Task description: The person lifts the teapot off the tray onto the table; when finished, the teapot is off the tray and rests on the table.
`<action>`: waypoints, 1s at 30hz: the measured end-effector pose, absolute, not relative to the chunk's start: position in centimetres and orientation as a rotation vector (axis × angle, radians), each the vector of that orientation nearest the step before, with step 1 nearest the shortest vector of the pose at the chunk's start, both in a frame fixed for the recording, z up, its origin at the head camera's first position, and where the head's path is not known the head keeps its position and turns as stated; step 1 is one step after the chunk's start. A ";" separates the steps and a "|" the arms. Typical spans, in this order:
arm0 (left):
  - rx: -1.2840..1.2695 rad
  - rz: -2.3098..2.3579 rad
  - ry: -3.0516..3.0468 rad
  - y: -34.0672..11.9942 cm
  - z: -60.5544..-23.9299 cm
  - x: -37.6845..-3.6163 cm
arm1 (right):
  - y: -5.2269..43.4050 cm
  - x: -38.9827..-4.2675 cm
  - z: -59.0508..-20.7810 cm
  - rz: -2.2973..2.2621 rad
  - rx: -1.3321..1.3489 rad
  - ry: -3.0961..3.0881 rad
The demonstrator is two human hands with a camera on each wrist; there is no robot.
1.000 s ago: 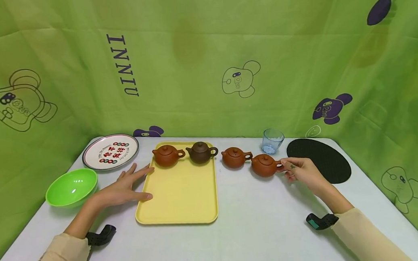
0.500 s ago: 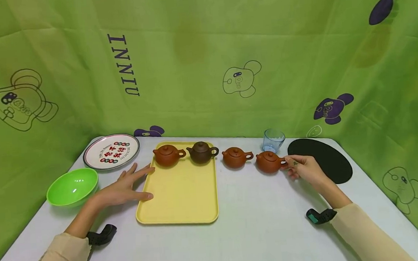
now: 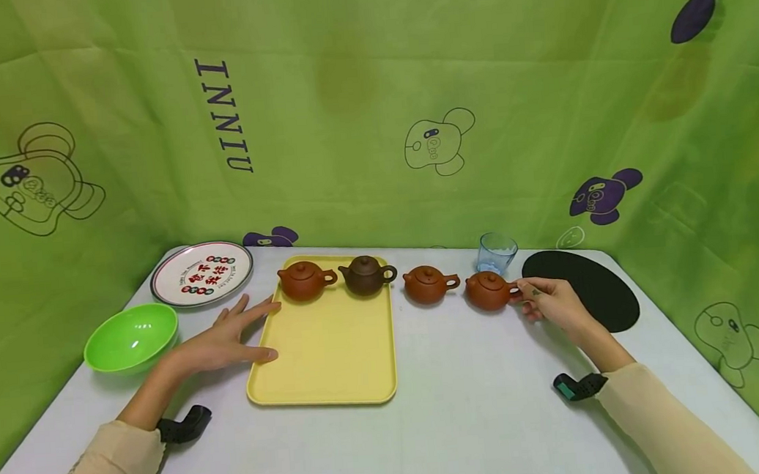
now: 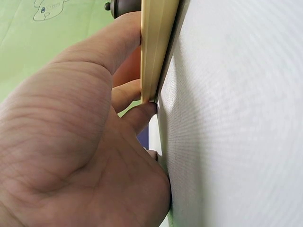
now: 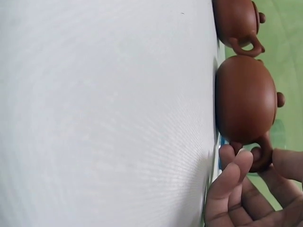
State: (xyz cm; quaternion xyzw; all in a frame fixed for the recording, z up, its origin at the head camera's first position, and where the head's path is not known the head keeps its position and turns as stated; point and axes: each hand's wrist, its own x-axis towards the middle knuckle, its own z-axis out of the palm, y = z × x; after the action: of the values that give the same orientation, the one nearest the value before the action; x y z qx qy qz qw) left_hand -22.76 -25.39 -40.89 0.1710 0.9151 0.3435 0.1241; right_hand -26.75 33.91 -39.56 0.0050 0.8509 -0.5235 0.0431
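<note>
My right hand [image 3: 556, 304] pinches the handle of a reddish-brown teapot [image 3: 489, 292], whose base sits on the white table in the right wrist view. Just left of it stands a similar reddish-brown teapot [image 3: 425, 285], its handle pointing toward the held one. On the yellow tray [image 3: 328, 358], near its far edge, are another reddish-brown teapot [image 3: 302, 283] and a dark brown teapot [image 3: 365, 277]. My left hand [image 3: 222, 343] lies at the tray's left side with fingers spread, thumb and fingertips touching its rim [image 4: 150, 47].
A blue clear glass [image 3: 496, 251] stands right behind the held teapot. The black oval mat [image 3: 584, 289] lies beyond my right hand. Off to the left are a white plate with red lettering [image 3: 204, 275] and a green bowl [image 3: 132, 339]. Green cloth [image 3: 345, 122] walls the table.
My right hand has shifted the held teapot a little right and back, widening the gap to the teapot beside it. In the last half second it barely moves. The left hand stays put.
</note>
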 end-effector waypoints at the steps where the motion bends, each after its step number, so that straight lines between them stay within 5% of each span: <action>1: 0.503 1.003 2.668 -25.4 -40.9 -22.8 | 33.9 -26.7 -39.6 -1.607 0.016 2.601; 30: 0.486 0.999 2.666 -25.4 -41.0 -22.8 | 33.1 -26.5 -39.4 -1.607 0.156 2.723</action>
State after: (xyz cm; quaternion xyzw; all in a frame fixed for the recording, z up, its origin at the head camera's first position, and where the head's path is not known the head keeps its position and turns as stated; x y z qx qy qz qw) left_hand -22.77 -25.44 -40.97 0.1670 0.9157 0.3430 0.1263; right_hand -26.49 33.11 -39.41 0.0493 0.8602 -0.5075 -0.0120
